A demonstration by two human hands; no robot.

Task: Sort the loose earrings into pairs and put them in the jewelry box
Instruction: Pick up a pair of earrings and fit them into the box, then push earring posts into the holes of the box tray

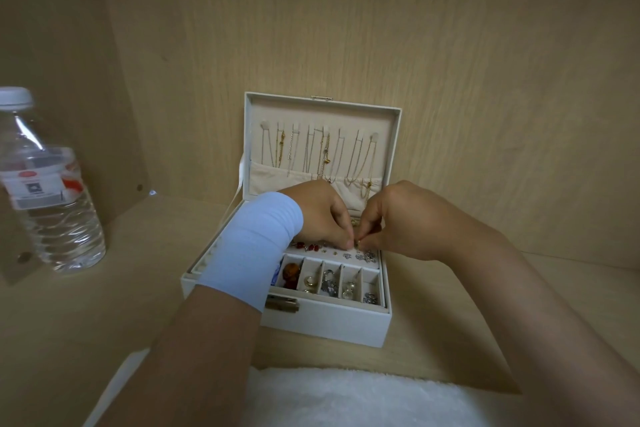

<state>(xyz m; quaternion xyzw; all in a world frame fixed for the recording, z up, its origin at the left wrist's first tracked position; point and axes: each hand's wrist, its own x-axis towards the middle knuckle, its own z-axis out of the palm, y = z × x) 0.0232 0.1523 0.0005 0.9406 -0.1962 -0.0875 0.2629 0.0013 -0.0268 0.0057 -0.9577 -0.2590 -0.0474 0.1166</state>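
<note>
A white jewelry box [325, 324] stands open on the wooden shelf, its lid upright with several thin chains [322, 152] hanging inside. My left hand [318, 215], with a white band on the wrist, and my right hand [398, 218] meet over the box's middle tray. The fingertips of both pinch a tiny gold earring [356, 243] between them. Red stone earrings [306, 247] and small silver studs [367, 256] lie on the tray just below. The front row of compartments [332, 282] holds several earrings, gold, silver and amber.
A clear plastic water bottle [45, 191] with a white cap stands at the left on the shelf. Wooden walls close in at the back and left. A white fluffy cloth [363, 399] lies along the near edge.
</note>
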